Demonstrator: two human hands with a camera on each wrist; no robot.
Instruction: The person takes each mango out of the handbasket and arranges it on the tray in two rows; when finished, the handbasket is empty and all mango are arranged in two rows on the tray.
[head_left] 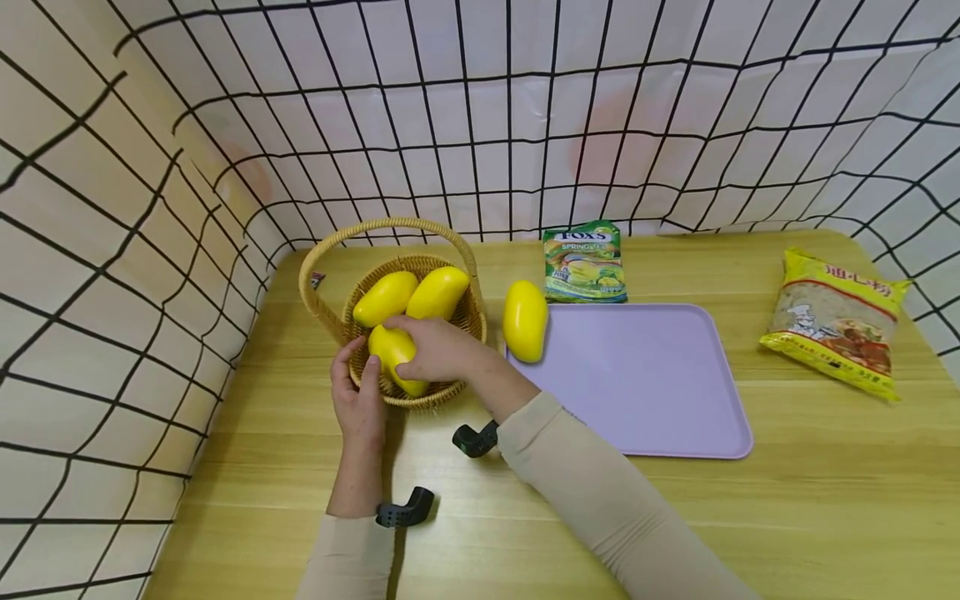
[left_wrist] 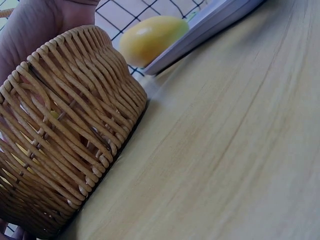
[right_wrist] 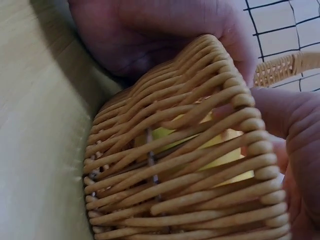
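Observation:
A wicker basket (head_left: 420,402) with a tall arched handle stands at the left of the table. Two yellow mangoes, a left one (head_left: 386,298) and a right one (head_left: 438,292), lie at its far side. My right hand (head_left: 442,346) reaches in from the right and grips a third mango (head_left: 392,354) at the near side, thumb and fingers around it. At the near left rim, my left hand (head_left: 360,408) holds the basket, its thumb over the rim beside that mango. The left wrist view shows the woven wall (left_wrist: 75,115) close up; in the right wrist view it partly hides the mango.
Another mango (head_left: 525,321) lies against the left edge of a lilac tray (head_left: 645,375). Behind the tray is a green FOX'S bag (head_left: 585,262). A yellow, partly clear food packet (head_left: 840,321) lies at the right. Black wire mesh (head_left: 480,125) borders the table.

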